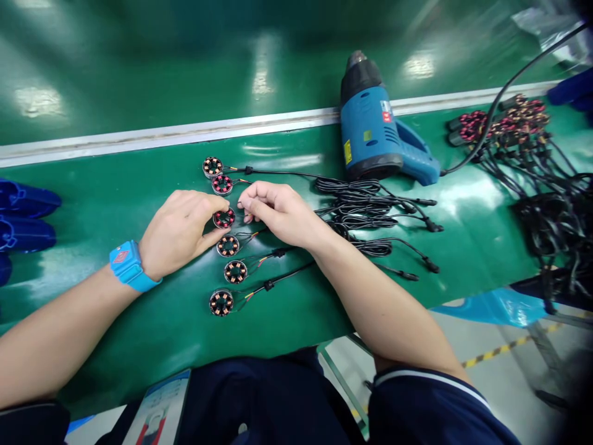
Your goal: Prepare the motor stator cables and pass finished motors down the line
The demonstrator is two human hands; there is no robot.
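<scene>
My left hand point(183, 228), with a blue strap on the wrist, closes its thumb and fingers around a motor stator point(224, 217) with red windings. Just right of it my right hand point(273, 210) pinches at that stator's thin lead wires, which its fingers mostly hide. Above sit another red-wound stator point(222, 183) and a copper-wound stator point(213, 167). Below, in a rough column, lie three copper-wound stators, the middle one point(235, 271) near the lowest one point(221, 303). Their leads run right into black cables point(356, 204) tied in coiled bundles.
A blue heat gun point(373, 130) lies behind the cables, its cord trailing right. Piled stators point(504, 123) with black cables fill the bench's right end. Blue plastic bins point(28, 216) stand at the left edge. A white strip point(185, 136) crosses the green bench point(162, 334).
</scene>
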